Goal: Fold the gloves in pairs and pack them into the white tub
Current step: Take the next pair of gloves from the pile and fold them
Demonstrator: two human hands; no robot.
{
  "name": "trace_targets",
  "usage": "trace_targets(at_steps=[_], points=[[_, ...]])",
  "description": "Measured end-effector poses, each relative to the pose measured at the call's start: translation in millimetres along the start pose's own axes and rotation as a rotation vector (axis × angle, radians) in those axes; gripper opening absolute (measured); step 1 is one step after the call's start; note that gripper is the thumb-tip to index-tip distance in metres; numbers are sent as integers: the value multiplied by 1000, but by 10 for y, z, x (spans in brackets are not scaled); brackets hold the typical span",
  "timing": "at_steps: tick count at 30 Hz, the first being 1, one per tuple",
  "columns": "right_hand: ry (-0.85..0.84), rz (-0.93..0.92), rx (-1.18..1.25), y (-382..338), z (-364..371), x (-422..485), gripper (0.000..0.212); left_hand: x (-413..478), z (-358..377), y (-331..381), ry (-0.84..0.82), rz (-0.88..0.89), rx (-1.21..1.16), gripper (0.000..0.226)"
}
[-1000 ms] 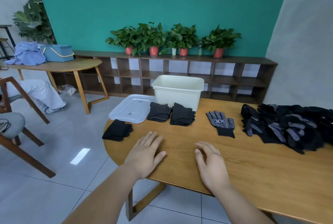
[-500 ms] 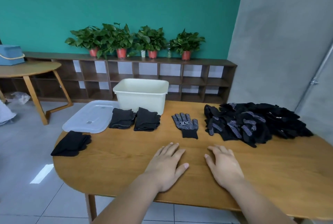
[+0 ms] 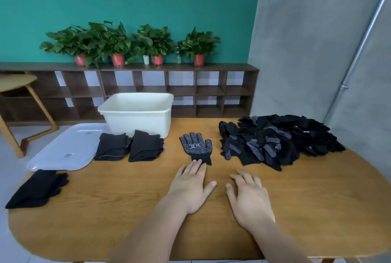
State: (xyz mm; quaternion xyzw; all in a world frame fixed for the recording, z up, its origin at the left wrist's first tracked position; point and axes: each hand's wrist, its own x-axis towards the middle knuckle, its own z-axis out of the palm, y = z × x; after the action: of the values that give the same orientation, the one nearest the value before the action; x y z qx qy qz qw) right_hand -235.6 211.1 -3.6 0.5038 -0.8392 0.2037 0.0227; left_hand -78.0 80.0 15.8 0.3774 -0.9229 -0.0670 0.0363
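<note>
Straight ahead of flat, empty left hand (image 3: 191,184): black knit glove with white dots (image 3: 195,146), cuff at fingertips (image 3: 195,167), long axis pointing away. Right hand (image 3: 247,195) also flat, empty, slightly farther.

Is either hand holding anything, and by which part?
Nothing is held. The left hand and right hand lie flat on the table; the left one's fingertips reach the cuff of the glove without gripping.
</note>
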Motion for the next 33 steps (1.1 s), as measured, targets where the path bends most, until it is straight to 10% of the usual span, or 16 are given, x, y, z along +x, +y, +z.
trace_targets(at_steps=[16, 22, 33], points=[[-113, 91, -143, 159, -42, 371, 67, -708, -73, -228, 149, -9, -62, 68], [212, -76, -105, 237, 72, 269, 33, -819, 37, -253, 272, -34, -111, 59], [14, -71, -122, 134, -551, 656, 19, -855, 94, -250, 420, 19, -100, 43]])
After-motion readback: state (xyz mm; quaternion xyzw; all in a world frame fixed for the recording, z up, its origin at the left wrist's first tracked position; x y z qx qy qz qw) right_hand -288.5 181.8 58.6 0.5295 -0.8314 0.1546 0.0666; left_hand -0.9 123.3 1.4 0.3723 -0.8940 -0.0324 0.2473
